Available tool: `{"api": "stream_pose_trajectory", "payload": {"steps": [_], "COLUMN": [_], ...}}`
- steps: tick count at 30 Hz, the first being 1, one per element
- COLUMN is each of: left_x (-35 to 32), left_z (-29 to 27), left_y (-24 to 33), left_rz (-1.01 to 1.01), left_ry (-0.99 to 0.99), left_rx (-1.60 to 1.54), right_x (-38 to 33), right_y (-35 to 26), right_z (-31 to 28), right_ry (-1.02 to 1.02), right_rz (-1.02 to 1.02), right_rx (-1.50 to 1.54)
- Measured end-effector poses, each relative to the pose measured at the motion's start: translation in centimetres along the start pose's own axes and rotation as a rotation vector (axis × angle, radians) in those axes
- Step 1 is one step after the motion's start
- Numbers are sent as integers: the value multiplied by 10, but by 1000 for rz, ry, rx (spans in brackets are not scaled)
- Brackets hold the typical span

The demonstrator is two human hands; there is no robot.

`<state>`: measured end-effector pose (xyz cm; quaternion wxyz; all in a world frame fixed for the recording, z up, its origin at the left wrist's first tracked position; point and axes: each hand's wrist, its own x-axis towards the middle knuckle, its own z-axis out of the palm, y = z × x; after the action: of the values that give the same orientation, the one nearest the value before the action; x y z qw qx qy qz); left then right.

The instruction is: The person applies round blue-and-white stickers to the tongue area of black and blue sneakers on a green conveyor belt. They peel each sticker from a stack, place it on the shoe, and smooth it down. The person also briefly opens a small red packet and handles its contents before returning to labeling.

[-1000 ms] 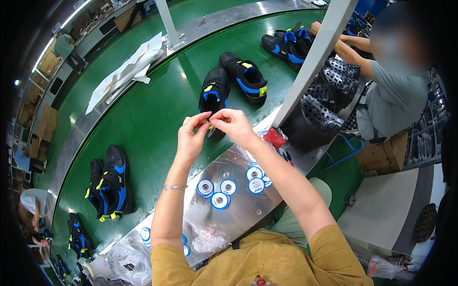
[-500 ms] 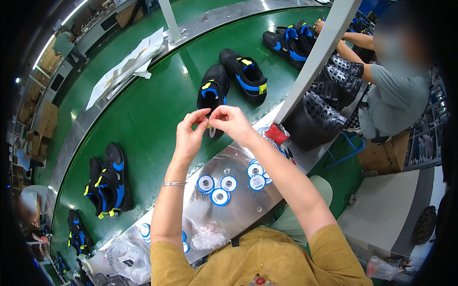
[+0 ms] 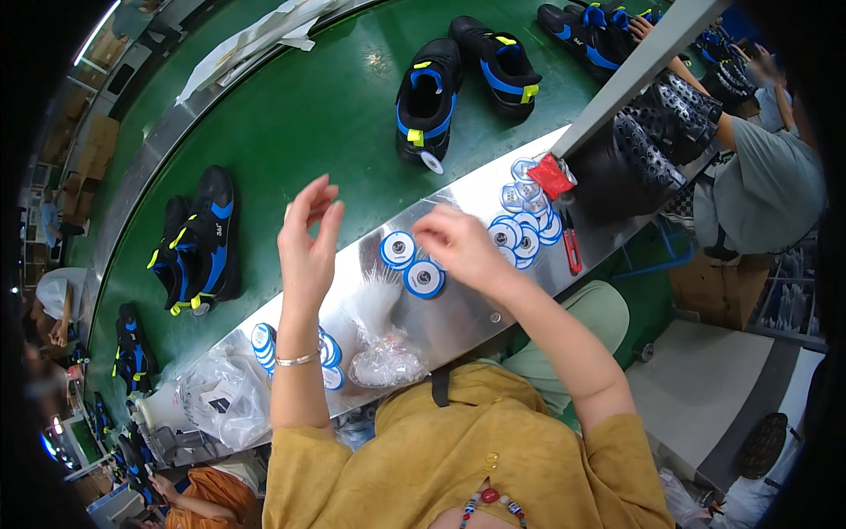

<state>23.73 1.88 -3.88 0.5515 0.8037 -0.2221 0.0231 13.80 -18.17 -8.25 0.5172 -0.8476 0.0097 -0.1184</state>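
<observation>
A black and blue sneaker (image 3: 426, 101) stands on the green belt with a small round tag (image 3: 431, 162) hanging at its yellow heel loop. Its mate (image 3: 504, 70) is beside it on the right. My left hand (image 3: 306, 234) is raised over the belt edge, fingers apart, holding nothing. Over the metal ledge, my right hand (image 3: 458, 247) has its fingers curled together at a small group of round blue-rimmed tags (image 3: 425, 279). It partly covers one of them, and what its fingertips hold is hidden. A bundle of clear plastic fasteners (image 3: 377, 304) lies nearer to me.
More round tags (image 3: 526, 238) and red-handled snips (image 3: 571, 242) lie to the right, by a grey post (image 3: 648, 75). Another sneaker pair (image 3: 207, 238) stands on the left of the belt. A clear plastic bag (image 3: 225, 397) sits at the ledge's left. A co-worker (image 3: 771, 176) is at the right.
Both hands have left the sneaker's heel, where they were pinching together, and the tag now hangs there. The left hand drew back and opened; the right came down to the tags. The view has shifted.
</observation>
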Motion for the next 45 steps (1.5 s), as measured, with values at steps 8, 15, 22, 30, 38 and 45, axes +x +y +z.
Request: {"api": "stream_pose_trajectory", "payload": {"steps": [8, 15, 22, 30, 38, 45], "left_x": [-70, -104, -126, -128, -66, -25], "left_z": [-4, 7, 25, 19, 39, 67], "left_y": [-14, -14, -40, -35, -11, -43], "left_rz": [-29, 162, 233, 173, 343, 109], "left_ry": [39, -96, -182, -218, -136, -356], "left_rx": [72, 381, 553, 540, 472, 611], "right_x": [13, 7, 4, 11, -20, -31], "right_y": [-3, -12, -17, -25, -24, -2], "right_z": [48, 44, 48, -13, -42, -39], "right_ry": [-317, -159, 274, 448, 336, 243], "right_rz": [-10, 64, -41, 28, 300, 276], "right_rx": [-387, -86, 35, 612, 571, 472]}}
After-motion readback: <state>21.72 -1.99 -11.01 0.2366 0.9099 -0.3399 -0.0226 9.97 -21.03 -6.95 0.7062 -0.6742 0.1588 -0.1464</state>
